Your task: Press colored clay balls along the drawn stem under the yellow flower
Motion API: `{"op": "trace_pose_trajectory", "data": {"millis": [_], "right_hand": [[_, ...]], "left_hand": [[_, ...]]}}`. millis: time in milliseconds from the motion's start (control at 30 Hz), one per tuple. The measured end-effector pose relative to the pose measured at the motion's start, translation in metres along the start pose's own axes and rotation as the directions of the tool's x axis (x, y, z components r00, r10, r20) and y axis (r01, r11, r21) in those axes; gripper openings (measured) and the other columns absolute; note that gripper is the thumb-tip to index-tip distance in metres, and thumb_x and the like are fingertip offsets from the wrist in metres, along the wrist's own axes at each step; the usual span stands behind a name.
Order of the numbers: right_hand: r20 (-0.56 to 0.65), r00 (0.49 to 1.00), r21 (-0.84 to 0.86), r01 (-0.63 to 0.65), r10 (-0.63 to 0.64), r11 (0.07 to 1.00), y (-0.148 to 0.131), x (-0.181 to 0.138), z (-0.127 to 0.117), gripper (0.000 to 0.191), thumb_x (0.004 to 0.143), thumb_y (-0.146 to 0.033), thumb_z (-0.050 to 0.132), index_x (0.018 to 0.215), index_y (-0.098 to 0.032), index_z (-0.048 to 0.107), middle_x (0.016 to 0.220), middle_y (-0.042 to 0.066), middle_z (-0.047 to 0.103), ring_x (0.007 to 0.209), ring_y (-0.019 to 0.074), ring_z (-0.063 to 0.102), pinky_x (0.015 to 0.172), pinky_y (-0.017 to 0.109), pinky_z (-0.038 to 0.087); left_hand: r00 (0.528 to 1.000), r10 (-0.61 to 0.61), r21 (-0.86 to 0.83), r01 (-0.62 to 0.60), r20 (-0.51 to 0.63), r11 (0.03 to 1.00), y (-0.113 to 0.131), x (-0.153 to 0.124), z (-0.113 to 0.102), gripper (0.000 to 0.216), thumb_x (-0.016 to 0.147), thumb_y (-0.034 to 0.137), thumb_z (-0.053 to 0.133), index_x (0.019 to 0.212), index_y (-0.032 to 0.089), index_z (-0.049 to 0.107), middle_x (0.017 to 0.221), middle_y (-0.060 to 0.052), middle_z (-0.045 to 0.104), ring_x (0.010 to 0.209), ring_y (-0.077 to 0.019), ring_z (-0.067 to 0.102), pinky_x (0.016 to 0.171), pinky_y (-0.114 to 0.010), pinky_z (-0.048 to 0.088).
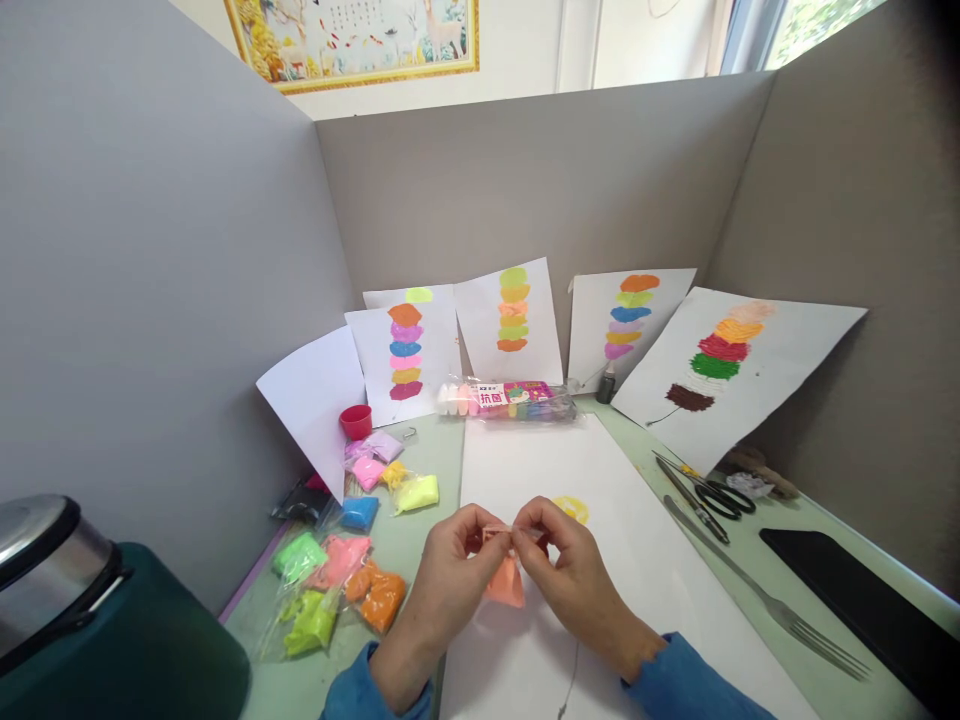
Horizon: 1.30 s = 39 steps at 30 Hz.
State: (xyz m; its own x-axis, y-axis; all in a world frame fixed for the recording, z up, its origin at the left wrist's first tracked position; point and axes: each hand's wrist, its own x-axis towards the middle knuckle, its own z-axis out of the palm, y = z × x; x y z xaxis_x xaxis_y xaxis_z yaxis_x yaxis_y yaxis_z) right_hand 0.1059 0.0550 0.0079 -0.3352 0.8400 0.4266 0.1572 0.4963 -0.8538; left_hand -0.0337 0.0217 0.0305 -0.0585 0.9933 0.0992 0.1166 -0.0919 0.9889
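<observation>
Above a white sheet of paper point(517, 465), my left hand point(454, 565) and my right hand point(574, 575) meet at the top of a small plastic bag of peach modelling clay point(508, 585). Fingers and thumbs of both hands pinch the bag's upper edge, and the clay hangs below them. Whether the bag is sealed or torn is hidden by the fingertips. A yellow round patch point(571, 508) shows on the paper just behind my right hand. A thin dark line point(571, 685) runs down the paper nearer to me.
Bagged clays, including an orange one point(382, 597) and a blue one point(360, 513), lie at left near a red cup point(356, 421) and a green container point(150, 640). Scissors point(724, 497), a fork point(810, 635) and a black slab point(855, 600) lie right. Propped drawings point(435, 390) and a clay pack point(517, 400) stand behind.
</observation>
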Motion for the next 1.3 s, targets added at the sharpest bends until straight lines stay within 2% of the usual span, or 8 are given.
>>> {"op": "trace_pose_trajectory", "data": {"millis": [233,467,700,900,1033,1133,1200,1300], "right_hand": [[-0.033,0.999,-0.035,0.041,-0.042,0.999,0.002,-0.001,0.002,0.013,0.08,-0.018,0.047,0.068,-0.02,0.043,0.063,-0.004,0.043,0.056,0.0103,0.038,0.05,0.022,0.033],[-0.063,0.998,-0.034,0.029,-0.031,0.999,0.003,0.001,0.001,0.012,0.081,-0.021,0.048,0.069,-0.019,0.046,0.062,-0.003,0.045,0.055,0.0102,0.04,0.05,0.022,0.035],[-0.005,0.999,-0.092,0.035,-0.036,0.995,0.004,-0.003,-0.001,0.017,0.084,-0.026,0.048,0.068,-0.02,0.047,0.062,-0.002,0.048,0.055,0.0116,0.044,0.049,0.023,0.036],[-0.018,1.0,-0.123,-0.003,0.001,0.992,0.004,-0.001,-0.004,0.022,0.087,-0.038,0.048,0.075,-0.02,0.054,0.069,0.002,0.057,0.06,0.0152,0.051,0.053,0.026,0.04],[-0.05,0.998,-0.178,0.019,-0.028,0.984,0.005,-0.001,-0.005,0.024,0.085,-0.04,0.05,0.071,-0.021,0.055,0.066,0.001,0.057,0.059,0.0151,0.051,0.056,0.026,0.04],[-0.094,0.996,-0.184,-0.024,0.007,0.983,0.007,0.0,-0.007,0.025,0.082,-0.043,0.053,0.07,-0.022,0.057,0.063,0.0,0.058,0.056,0.0149,0.052,0.053,0.026,0.041],[-0.132,0.99,-0.165,-0.063,0.041,0.984,0.009,0.001,-0.009,0.026,0.079,-0.046,0.056,0.07,-0.022,0.059,0.06,0.0,0.058,0.053,0.0149,0.053,0.051,0.025,0.042],[-0.185,0.979,-0.133,-0.116,0.091,0.984,0.013,0.002,-0.012,0.029,0.076,-0.05,0.058,0.072,-0.021,0.061,0.059,0.0,0.059,0.053,0.0159,0.056,0.053,0.026,0.046]], "left_hand": [[1.0,-0.008,0.015,0.009,-0.023,1.0,-0.002,-0.001,0.002,0.009,0.071,0.02,0.054,0.064,0.016,0.052,0.059,0.003,0.05,0.058,-0.01,0.045,0.054,-0.021,0.035],[0.999,0.013,-0.024,-0.012,0.037,1.0,-0.002,0.001,0.0,0.017,0.076,0.031,0.059,0.071,0.015,0.057,0.067,-0.001,0.058,0.064,-0.0133,0.052,0.06,-0.024,0.04],[0.99,0.113,0.1,-0.105,-0.081,0.989,0.001,-0.003,0.003,0.013,0.073,0.024,0.058,0.063,0.015,0.059,0.061,0.0,0.058,0.063,-0.0138,0.052,0.063,-0.025,0.042],[0.982,0.066,0.056,-0.057,-0.176,0.997,-0.001,-0.001,0.001,0.012,0.073,0.024,0.059,0.064,0.016,0.061,0.063,-0.001,0.062,0.063,-0.0136,0.054,0.062,-0.024,0.042],[0.985,0.057,0.02,-0.055,-0.161,0.998,0.0,-0.002,0.0,0.013,0.072,0.025,0.061,0.064,0.015,0.063,0.064,-0.003,0.064,0.063,-0.0141,0.054,0.062,-0.025,0.042],[0.99,0.032,-0.045,-0.038,-0.139,0.998,0.0,-0.002,0.0,0.015,0.072,0.027,0.062,0.065,0.015,0.063,0.065,-0.004,0.065,0.06,-0.0134,0.053,0.058,-0.025,0.042],[0.994,0.025,-0.084,-0.034,-0.105,0.996,-0.003,-0.001,0.0,0.017,0.073,0.03,0.062,0.071,0.014,0.065,0.071,-0.005,0.066,0.063,-0.0138,0.055,0.06,-0.026,0.043],[0.999,0.025,-0.041,-0.026,-0.031,0.999,-0.008,-0.001,0.0,0.028,0.069,0.033,0.068,0.09,0.016,0.067,0.085,-0.005,0.068,0.077,-0.0168,0.058,0.067,-0.026,0.045]]}}
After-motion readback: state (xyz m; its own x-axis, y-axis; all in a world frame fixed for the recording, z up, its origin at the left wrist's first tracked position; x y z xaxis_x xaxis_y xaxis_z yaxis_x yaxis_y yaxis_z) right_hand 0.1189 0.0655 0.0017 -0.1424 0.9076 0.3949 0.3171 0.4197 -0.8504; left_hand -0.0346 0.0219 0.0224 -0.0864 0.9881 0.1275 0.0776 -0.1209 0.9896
